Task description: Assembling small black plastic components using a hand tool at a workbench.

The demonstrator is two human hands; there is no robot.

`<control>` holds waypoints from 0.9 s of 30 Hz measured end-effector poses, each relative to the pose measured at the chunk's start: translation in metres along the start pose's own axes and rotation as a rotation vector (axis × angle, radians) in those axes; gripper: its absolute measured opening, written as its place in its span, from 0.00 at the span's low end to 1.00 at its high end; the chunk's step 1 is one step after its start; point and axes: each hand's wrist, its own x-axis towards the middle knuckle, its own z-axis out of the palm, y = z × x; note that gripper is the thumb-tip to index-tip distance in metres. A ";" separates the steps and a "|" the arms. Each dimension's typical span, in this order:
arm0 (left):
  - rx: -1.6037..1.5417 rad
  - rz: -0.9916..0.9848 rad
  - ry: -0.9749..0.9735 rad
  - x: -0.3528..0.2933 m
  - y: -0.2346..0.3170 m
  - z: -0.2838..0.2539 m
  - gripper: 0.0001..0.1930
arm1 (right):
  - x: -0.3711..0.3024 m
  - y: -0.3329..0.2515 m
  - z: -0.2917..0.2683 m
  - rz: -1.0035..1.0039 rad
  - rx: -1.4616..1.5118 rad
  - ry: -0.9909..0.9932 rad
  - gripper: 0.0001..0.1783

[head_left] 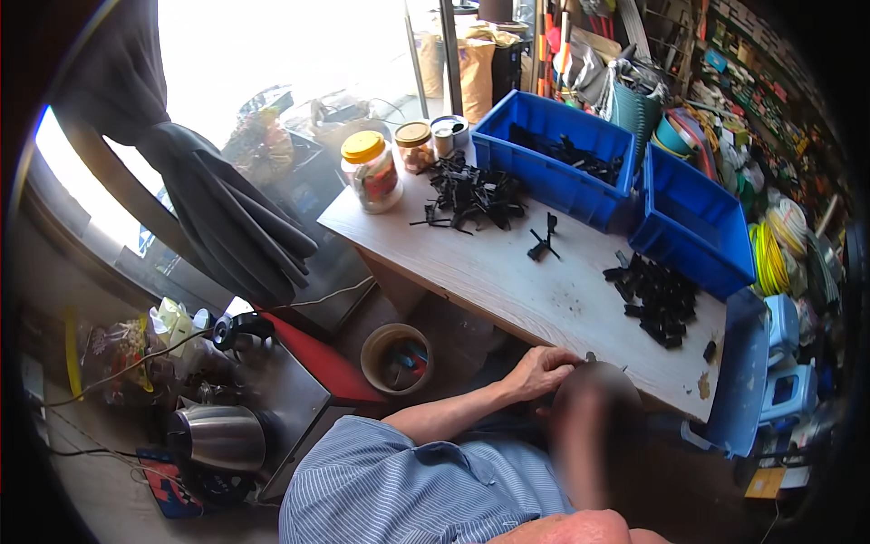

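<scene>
My left hand (pixel 542 372) is at the near edge of the table (pixel 544 290), its fingers bent and closed together. A tiny dark piece (pixel 591 356) shows just beyond its fingertips; what the fingers grip is hidden. Close by on the right is my right hand (pixel 594 394), covered by a blurred patch, so its fingers do not show. On the tabletop lie a tangled pile of black plastic parts (pixel 471 195), a few loose black parts (pixel 544 240) and a second heap of short black pieces (pixel 660 299).
Two blue crates (pixel 553 177) (pixel 693 218) stand along the far side, the left one holding black parts. Lidded jars (pixel 372 172) sit at the left end. Below are a bucket (pixel 397 358) and a steel kettle (pixel 222 437). A blue bin (pixel 739 381) adjoins the right end.
</scene>
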 end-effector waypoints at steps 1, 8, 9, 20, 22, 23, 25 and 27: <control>-0.028 -0.052 0.004 -0.002 0.007 0.001 0.14 | -0.001 -0.001 0.002 0.012 -0.008 0.017 0.14; 0.002 0.077 0.227 -0.008 -0.013 0.020 0.14 | -0.006 -0.001 0.013 -0.107 -0.049 0.121 0.15; 0.004 0.083 0.230 -0.009 -0.012 0.021 0.14 | 0.008 0.016 -0.006 -0.193 -0.064 0.161 0.13; -0.008 -0.040 0.016 -0.010 -0.025 0.013 0.14 | 0.008 0.019 -0.016 -0.124 -0.086 0.065 0.08; -0.117 -0.122 -0.036 -0.011 -0.023 0.012 0.14 | 0.007 0.017 -0.016 -0.114 -0.085 0.042 0.08; -0.225 -0.260 -0.036 -0.012 -0.019 0.012 0.14 | 0.006 0.016 -0.015 -0.099 -0.084 0.033 0.07; -0.334 -0.397 -0.033 -0.012 -0.013 0.010 0.14 | 0.004 0.013 -0.012 -0.083 -0.085 0.022 0.07; -0.412 -0.506 -0.042 -0.012 -0.010 0.008 0.14 | 0.003 0.010 -0.006 -0.045 -0.099 0.006 0.06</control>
